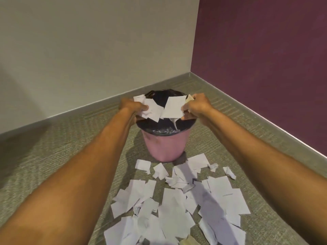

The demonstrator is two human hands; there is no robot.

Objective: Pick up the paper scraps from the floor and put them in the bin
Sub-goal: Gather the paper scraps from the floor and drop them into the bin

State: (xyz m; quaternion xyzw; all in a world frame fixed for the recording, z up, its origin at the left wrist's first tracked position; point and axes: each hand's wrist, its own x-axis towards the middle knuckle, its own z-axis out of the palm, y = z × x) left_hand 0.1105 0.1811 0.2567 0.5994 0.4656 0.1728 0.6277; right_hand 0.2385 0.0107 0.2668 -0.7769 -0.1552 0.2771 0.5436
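A pink bin (pixel 166 147) lined with a black bag stands on the carpet near the room's corner. Both my arms reach out over its mouth. My left hand (pixel 131 107) is closed on crumpled white paper scraps (pixel 152 109) above the bin's left rim. My right hand (pixel 195 106) grips a flat white paper scrap (pixel 173 106) above the right rim, with a small beige piece behind its fingers. Several more white paper scraps (pixel 177 204) lie scattered on the floor in front of the bin, between my forearms.
A beige wall (pixel 88 50) runs behind the bin and a purple wall (pixel 265 59) stands to the right, meeting in a corner. Grey-green carpet (pixel 62 147) spreads to the left and right of the scrap pile.
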